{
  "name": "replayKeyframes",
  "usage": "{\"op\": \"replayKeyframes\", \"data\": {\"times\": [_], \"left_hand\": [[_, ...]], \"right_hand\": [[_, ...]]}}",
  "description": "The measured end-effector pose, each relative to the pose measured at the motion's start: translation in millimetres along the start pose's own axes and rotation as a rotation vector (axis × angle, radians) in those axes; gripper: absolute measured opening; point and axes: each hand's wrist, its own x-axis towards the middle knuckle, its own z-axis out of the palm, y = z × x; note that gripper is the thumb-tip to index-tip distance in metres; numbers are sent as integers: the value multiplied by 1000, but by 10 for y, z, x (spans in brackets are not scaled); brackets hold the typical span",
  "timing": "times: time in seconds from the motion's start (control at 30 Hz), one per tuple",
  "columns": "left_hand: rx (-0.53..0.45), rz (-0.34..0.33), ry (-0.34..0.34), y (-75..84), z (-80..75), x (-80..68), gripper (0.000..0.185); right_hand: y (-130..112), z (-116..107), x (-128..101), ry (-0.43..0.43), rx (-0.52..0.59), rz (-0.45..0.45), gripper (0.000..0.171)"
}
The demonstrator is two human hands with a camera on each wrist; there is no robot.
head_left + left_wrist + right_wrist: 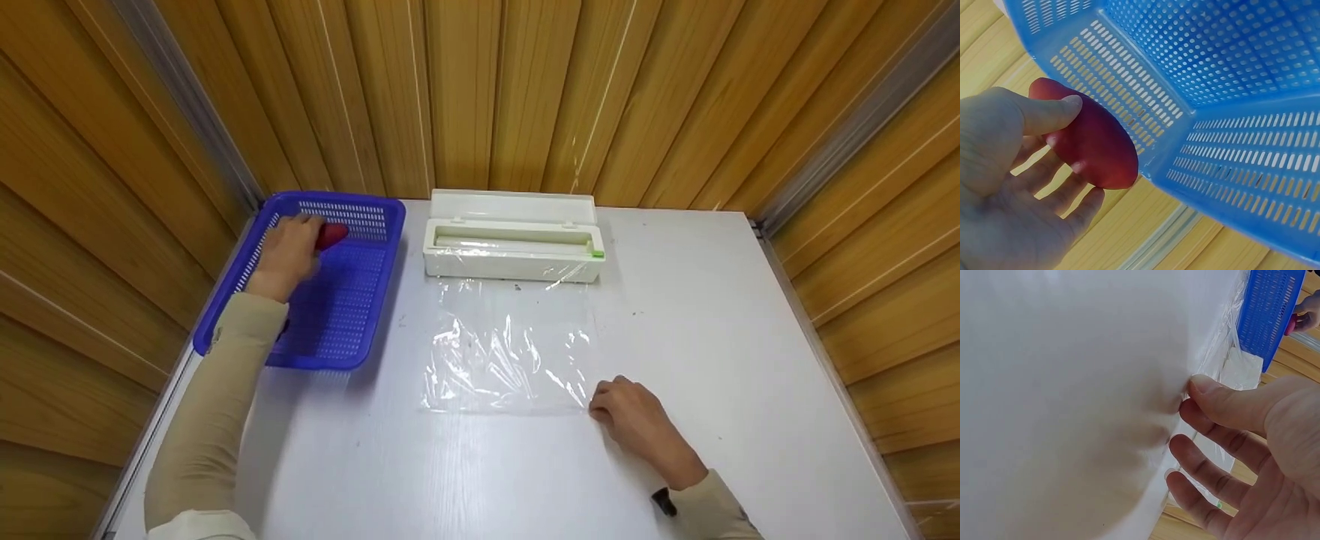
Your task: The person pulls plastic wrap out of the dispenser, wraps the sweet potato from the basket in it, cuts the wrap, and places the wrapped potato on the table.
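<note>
My left hand [289, 251] holds a dark red, smooth, oblong sweet potato [1092, 140] between thumb and fingers, over the back part of the blue basket [394, 262]. The basket's slotted walls show close by in the left wrist view. A sheet of clear plastic wrap [502, 360] lies on the table, drawn forward out of a white wrap dispenser [510, 266] whose lid stands up. At the sheet's near right corner, my right hand [637, 420] pinches the film's edge with thumb and forefinger; the other fingers are spread in the right wrist view.
The white table [690, 315] carries the basket on the left and the dispenser at the back middle. Wood-patterned panels [525, 90] close in the back and both sides. A green slider [598, 254] sits at the dispenser's right end.
</note>
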Motion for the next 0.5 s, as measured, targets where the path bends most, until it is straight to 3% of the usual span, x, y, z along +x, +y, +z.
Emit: {"op": "replayKeyframes", "data": {"times": [0.2, 0.5], "left_hand": [[-6, -1, -10, 75, -34, -51, 54], [21, 84, 67, 146, -64, -100, 47]], "right_hand": [[-7, 4, 0, 1, 7, 10, 14], [-15, 4, -26, 33, -8, -17, 20]]}}
